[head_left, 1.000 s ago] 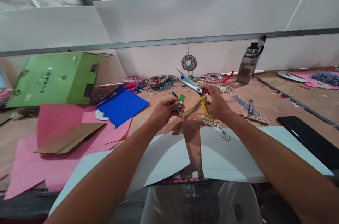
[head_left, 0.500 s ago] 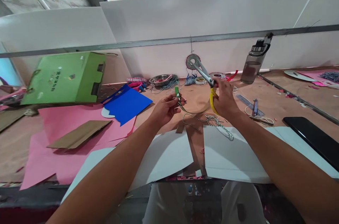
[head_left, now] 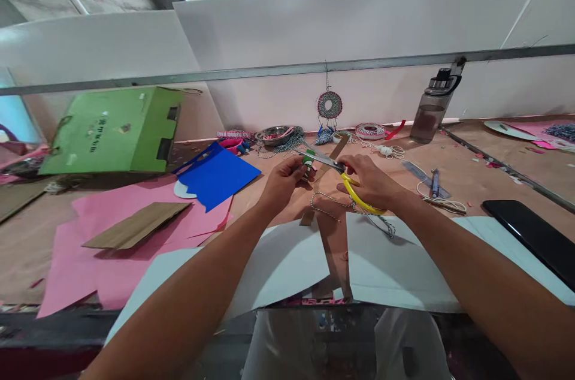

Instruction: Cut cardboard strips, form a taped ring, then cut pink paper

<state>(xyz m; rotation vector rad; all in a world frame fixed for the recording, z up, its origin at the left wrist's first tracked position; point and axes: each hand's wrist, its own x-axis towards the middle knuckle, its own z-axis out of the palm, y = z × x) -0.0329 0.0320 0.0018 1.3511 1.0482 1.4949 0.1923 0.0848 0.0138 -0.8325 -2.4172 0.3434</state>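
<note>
Scissors (head_left: 335, 165) have swung down from upright onto the green paper scrap (head_left: 308, 159) — right hand (head_left: 366, 181) grips their yellow handles, left hand (head_left: 283, 179) pinches the scrap. Cutting step; next, squeeze steadily.

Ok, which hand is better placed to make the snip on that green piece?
The right hand: it already grips the yellow-handled scissors, whose blades point at the green piece. The left hand pinches that piece in its fingers, so it is busy steadying it.
</note>
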